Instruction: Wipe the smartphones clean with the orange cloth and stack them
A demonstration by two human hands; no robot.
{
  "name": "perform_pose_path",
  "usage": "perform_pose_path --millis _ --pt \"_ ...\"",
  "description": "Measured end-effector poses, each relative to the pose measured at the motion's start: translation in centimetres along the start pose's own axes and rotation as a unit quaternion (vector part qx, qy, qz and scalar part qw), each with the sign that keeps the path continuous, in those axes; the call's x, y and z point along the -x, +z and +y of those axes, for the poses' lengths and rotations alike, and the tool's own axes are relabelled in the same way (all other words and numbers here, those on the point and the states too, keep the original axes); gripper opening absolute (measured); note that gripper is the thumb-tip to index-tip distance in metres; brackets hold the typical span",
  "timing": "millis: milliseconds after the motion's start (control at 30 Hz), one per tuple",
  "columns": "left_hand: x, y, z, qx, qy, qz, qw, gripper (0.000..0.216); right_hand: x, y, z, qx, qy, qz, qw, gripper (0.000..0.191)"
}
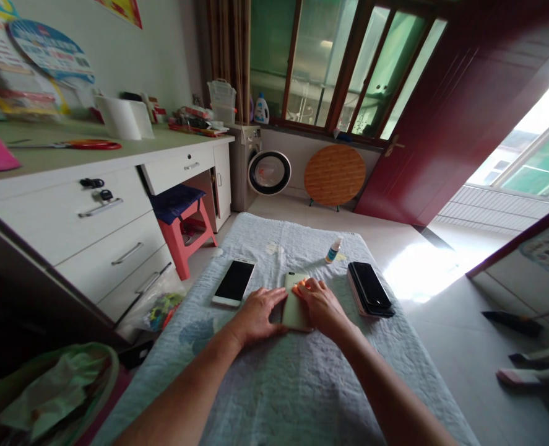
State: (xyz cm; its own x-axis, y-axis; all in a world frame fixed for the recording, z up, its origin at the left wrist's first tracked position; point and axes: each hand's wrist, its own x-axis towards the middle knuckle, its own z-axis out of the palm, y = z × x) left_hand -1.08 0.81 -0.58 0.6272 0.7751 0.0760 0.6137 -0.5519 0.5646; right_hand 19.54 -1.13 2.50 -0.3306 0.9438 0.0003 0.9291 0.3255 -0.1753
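A pale green phone (294, 303) lies face down on the light quilted cloth (278, 371) covering the table. My left hand (255, 314) rests on its left edge, fingers curled against it and holding it steady. My right hand (320, 305) presses a small orange cloth (299, 287) onto the back of the phone, fingers closed on it. A white phone (234, 282) with a dark screen lies to the left. A stack of dark phones (369, 288) lies to the right.
A small dropper bottle (333, 251) stands at the far side of the cloth. A white desk with drawers (98, 217) and a red stool (184, 229) stand to the left. A washing machine (255, 167) and a folded round table (334, 175) are at the back.
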Motion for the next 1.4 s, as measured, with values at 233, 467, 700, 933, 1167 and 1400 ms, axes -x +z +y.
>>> perform_pose_path --millis 233,467,700,933,1167,1400 --pt "0.0 0.2 -0.1 0.014 0.010 0.017 1.000 0.082 1.3 0.3 -2.5 -0.028 -0.044 -0.002 0.999 0.028" --pt "0.0 0.5 0.0 -0.017 0.015 0.019 1.000 0.063 5.4 -0.6 -3.6 -0.061 -0.076 -0.018 0.995 0.035" --pt "0.2 0.5 -0.1 -0.026 0.003 0.015 1.000 0.067 6.9 -0.2 -1.5 -0.038 -0.037 -0.010 0.999 0.040" --pt "0.1 0.1 0.2 -0.030 0.002 -0.002 1.000 0.068 4.2 -0.1 -1.3 -0.014 -0.034 -0.019 0.999 0.030" --pt "0.0 0.0 0.1 -0.027 0.010 -0.006 1.000 0.069 -0.4 -0.1 0.1 0.024 -0.001 -0.003 1.000 0.025" --pt "0.1 0.4 -0.1 -0.028 0.015 0.004 0.999 0.069 2.6 -0.1 -2.1 -0.009 -0.029 -0.017 0.999 0.033"
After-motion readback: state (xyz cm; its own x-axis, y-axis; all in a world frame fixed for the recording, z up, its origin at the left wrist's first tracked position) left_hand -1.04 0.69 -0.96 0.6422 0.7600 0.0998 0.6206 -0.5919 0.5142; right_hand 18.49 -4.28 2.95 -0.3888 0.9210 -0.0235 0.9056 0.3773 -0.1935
